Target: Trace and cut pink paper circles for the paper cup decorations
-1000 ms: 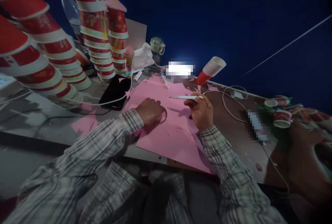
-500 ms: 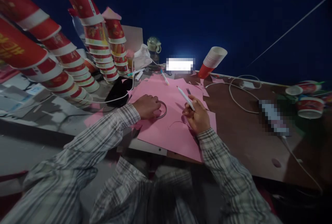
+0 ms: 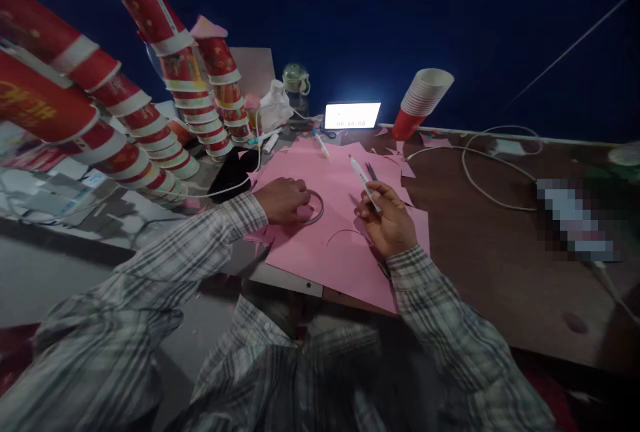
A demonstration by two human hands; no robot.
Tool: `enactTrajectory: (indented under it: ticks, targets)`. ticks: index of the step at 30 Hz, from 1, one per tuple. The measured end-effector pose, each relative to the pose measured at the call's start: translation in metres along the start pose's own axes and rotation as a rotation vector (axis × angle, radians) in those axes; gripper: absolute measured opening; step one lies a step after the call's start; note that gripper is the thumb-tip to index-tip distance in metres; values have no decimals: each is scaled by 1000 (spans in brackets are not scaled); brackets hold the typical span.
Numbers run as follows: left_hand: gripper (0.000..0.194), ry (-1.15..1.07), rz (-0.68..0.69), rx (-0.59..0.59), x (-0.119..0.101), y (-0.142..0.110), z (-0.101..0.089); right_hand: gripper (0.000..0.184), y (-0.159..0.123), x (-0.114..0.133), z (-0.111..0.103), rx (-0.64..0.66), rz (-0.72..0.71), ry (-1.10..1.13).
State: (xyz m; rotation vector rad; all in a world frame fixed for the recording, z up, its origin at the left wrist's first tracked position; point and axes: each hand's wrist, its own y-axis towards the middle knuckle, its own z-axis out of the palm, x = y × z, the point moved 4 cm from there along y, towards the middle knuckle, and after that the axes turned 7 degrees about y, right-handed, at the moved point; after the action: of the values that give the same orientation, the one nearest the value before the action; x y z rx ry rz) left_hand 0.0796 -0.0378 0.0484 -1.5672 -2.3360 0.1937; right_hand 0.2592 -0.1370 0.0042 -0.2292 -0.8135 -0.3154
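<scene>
Pink paper sheets [image 3: 330, 259] lie layered on the table in front of me. My left hand [image 3: 285, 201] rests over them with its fingers curled on a thin grey ring [image 3: 320, 209], whose left part is hidden by the hand. A white marker [image 3: 361, 173] with a reddish tip is gripped in my right hand [image 3: 390, 219], tip up and away from the paper. A curved line [image 3: 345, 231] shows on the sheet between the hands. Just beyond the right hand lies a dark, slim tool [image 3: 371, 171], partly hidden.
Tall towers of red paper cups [image 3: 183, 72], some topped with pink cones, stand at left. At the back are a lit phone screen [image 3: 353, 115], a leaning cup stack [image 3: 423, 102] and a jug [image 3: 296, 79]. A white cable [image 3: 480, 179] loops at right.
The view has shifted slightly, so the cups and cable at right sit further right. The right hand still holds the marker, now tilted more upright; the left hand stays by the ring.
</scene>
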Motion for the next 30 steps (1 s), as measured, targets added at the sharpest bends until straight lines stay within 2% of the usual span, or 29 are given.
enactTrajectory:
  ticks: [4,7,12,17,24,30]
  targets:
    - [34,-20,-8,2,3,0,1,32,-4,-2,6,87,80,26]
    - [38,-47,-17,6,4,0,4,40,-7,-3,10,131,75,-8]
    - [37,-96,2,-2,6,-2,9,24,-2,-11,4,75,-17,-46]
    - [54,-189,-19,-29,10,-4,16,34,5,-18,-4,23,-118,-66]
    - [54,-200,-44,-41,8,-6,17,34,1,-22,-2,6,-186,-406]
    - [57,-147,-81,-52,6,-8,12,28,5,-26,-4,-6,-195,-588]
